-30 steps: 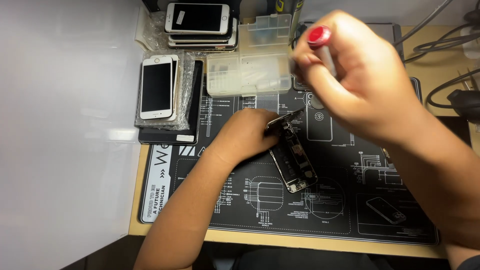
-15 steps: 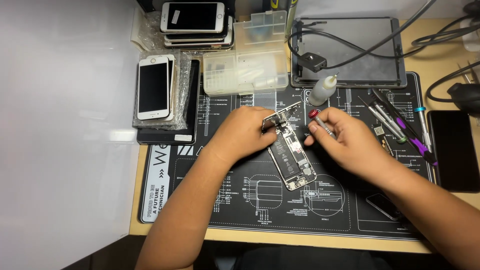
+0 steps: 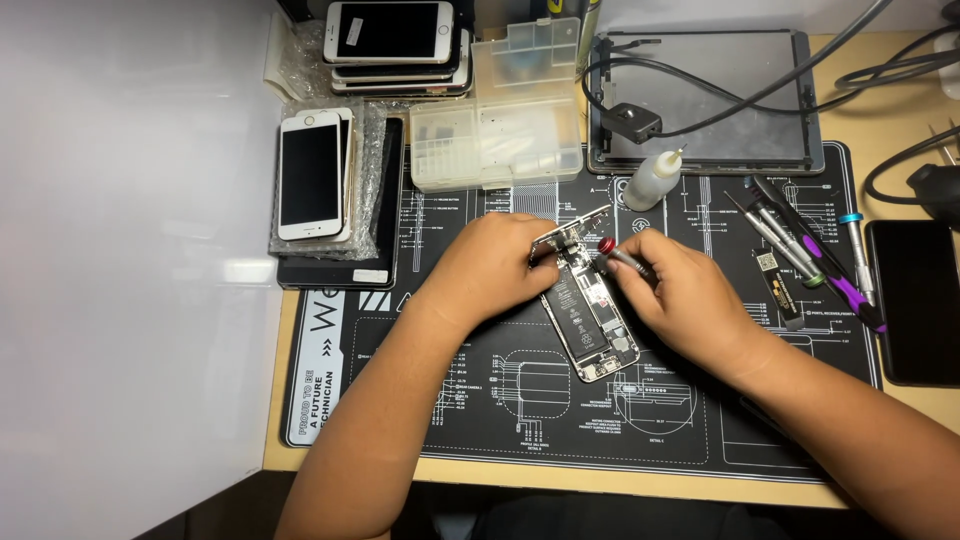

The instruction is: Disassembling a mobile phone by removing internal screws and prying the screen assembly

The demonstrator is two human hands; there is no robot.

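Note:
An opened phone (image 3: 592,320) lies tilted in the middle of the black repair mat (image 3: 500,420), its battery and boards showing. My left hand (image 3: 495,262) grips its upper end and steadies it. My right hand (image 3: 672,285) holds a red-capped screwdriver (image 3: 622,255), the tip pointing down into the phone's upper part. The two hands almost touch over the phone.
Stacks of white phones (image 3: 315,175) sit at the back left, another stack (image 3: 395,35) behind. A clear parts box (image 3: 500,120), a tablet (image 3: 705,100) with cables, a small white bottle (image 3: 652,180), several screwdrivers (image 3: 800,245) and a dark phone (image 3: 915,300) lie around.
My right hand came down from near the camera to the phone and settled lower, bringing the red-capped screwdriver against the phone's upper part. The left hand stayed on the phone.

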